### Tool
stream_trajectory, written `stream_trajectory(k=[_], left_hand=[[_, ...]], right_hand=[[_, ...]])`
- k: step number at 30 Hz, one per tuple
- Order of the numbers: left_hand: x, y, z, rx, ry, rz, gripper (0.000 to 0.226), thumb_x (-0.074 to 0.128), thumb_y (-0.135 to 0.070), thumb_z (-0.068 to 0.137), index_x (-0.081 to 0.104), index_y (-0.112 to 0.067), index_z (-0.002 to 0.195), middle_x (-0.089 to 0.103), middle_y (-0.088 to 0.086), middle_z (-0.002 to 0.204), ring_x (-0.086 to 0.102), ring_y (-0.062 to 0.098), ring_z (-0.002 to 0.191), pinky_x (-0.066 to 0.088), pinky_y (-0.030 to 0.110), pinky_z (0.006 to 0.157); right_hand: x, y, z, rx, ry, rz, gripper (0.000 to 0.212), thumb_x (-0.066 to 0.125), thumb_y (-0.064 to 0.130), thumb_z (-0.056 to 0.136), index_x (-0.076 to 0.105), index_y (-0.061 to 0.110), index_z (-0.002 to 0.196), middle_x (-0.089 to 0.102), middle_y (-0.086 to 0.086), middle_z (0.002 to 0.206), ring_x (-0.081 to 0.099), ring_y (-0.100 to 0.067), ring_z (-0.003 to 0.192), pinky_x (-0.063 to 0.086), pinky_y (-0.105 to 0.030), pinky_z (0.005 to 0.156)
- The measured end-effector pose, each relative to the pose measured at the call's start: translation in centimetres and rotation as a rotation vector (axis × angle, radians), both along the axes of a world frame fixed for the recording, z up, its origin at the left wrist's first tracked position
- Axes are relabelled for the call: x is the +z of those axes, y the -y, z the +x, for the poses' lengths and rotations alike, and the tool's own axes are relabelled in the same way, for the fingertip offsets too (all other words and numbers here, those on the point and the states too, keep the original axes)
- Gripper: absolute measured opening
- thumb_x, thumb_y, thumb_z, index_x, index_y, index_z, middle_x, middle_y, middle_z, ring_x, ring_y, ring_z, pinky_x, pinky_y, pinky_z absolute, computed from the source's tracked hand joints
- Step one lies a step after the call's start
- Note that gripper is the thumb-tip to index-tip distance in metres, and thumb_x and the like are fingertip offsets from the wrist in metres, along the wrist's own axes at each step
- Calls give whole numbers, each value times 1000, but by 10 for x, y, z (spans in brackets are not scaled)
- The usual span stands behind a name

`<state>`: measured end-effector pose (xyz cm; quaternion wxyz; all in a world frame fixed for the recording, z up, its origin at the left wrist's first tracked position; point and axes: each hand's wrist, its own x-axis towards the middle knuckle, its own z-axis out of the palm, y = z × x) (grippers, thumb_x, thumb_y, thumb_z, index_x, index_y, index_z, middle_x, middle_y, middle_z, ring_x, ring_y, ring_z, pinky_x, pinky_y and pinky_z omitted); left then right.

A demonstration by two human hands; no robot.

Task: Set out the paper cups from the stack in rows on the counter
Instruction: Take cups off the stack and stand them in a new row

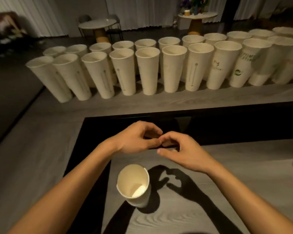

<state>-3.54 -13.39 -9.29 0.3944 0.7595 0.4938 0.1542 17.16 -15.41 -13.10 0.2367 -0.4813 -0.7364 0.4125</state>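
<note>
Head view: the paper cups [147, 71] stand upright, mouths up, in close rows on the raised counter [159, 102]. They are tall, tapered and cream-white, and several at the right carry green print. One single cup [132, 179] stands alone on the lower surface [227, 166], near the forearms. The left hand [135, 137] and right hand [184, 152] have curled fingers, with the tips meeting. Whether they pinch anything cannot be determined.
</note>
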Motion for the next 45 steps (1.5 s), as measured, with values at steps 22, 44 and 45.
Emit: stream_trajectory(k=[22, 44, 45], left_hand=[[-56, 57, -111, -215, -3, -367, 111, 94, -34, 68, 30, -37, 159, 46, -18, 155, 42, 4, 145, 31, 44, 126], [-32, -1, -104, 384, 577, 333, 87, 94, -28, 63, 53, -20, 140, 70, -4, 126, 68, 17, 119, 57, 35, 101], [-32, -4, -108, 370, 599, 296, 85, 93, -24, 64, 53, -18, 139, 71, -1, 126, 69, 19, 118, 57, 37, 101]], right_hand=[[-8, 46, -86, 165, 402, 228, 86, 82, 60, 66, 42, 37, 139, 49, 17, 126, 54, -4, 110, 47, -26, 92], [72, -30, -155, -4, 408, 528, 84, 33, 79, 83, 51, 22, 142, 42, 6, 117, 36, -10, 113, 38, -27, 91], [77, -37, -154, 23, 385, 545, 85, 34, 78, 84, 51, 21, 145, 43, 7, 118, 36, -10, 115, 38, -28, 96]])
